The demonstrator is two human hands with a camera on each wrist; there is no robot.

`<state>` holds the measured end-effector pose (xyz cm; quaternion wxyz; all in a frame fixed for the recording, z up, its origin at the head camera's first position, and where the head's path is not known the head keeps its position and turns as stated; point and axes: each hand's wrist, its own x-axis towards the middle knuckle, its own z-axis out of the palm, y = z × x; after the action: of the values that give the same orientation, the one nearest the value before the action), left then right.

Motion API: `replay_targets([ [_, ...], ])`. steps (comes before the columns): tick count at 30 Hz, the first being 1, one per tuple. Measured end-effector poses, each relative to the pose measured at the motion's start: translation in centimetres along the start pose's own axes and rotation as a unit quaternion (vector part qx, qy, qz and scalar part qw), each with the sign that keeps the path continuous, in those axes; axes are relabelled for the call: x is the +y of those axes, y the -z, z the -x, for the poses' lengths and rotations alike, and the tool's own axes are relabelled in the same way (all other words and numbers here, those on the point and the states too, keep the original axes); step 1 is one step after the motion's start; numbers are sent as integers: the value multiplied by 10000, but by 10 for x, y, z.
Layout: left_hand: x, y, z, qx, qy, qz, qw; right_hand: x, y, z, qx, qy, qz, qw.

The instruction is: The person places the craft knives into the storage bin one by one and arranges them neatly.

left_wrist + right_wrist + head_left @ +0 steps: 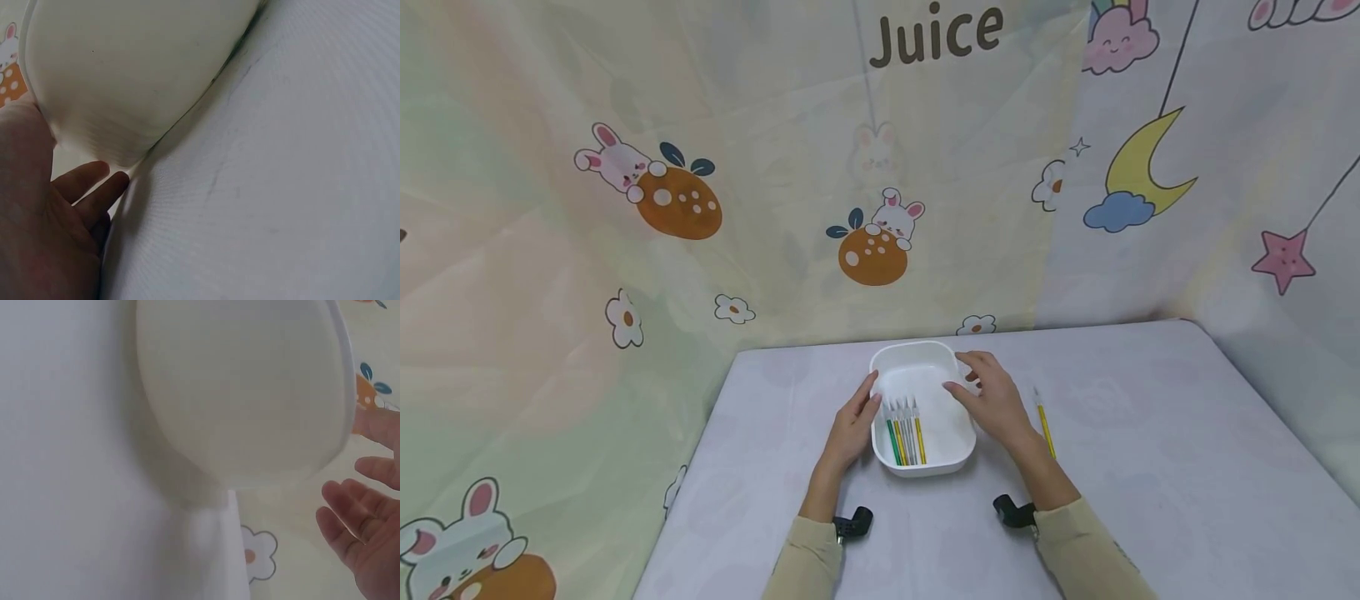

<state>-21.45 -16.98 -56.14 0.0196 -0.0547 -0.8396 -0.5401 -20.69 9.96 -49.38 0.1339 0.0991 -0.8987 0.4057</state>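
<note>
A white rounded tray stands on the table between both hands. Several slim, pen-like sticks with green, yellow and silver barrels and pale pointed ends lie side by side in its left part; their exact kind is too small to tell. Along the tray's left wall rests my left hand, thumb at the rim and fingers loosely extended by the wall's foot in the left wrist view. My right hand is spread at the upper right corner, its thumb over the rim; the right wrist view shows its fingers apart from the wall.
One more yellow stick with a pale tip lies on the table right of the tray, beside the right forearm. A pale cloth covers the table. Printed curtains with cartoon rabbits hang behind the table's back edge and along its sides.
</note>
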Motion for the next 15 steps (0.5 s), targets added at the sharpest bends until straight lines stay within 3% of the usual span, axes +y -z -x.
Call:
replay_targets([
  [10,0,0,-2,41,0,-25,10000,12,11,-3,-79,-431,113,9990],
  [15,0,-1,-2,13,46,7,10000,16,14,-3,-84,-446,163,9988],
])
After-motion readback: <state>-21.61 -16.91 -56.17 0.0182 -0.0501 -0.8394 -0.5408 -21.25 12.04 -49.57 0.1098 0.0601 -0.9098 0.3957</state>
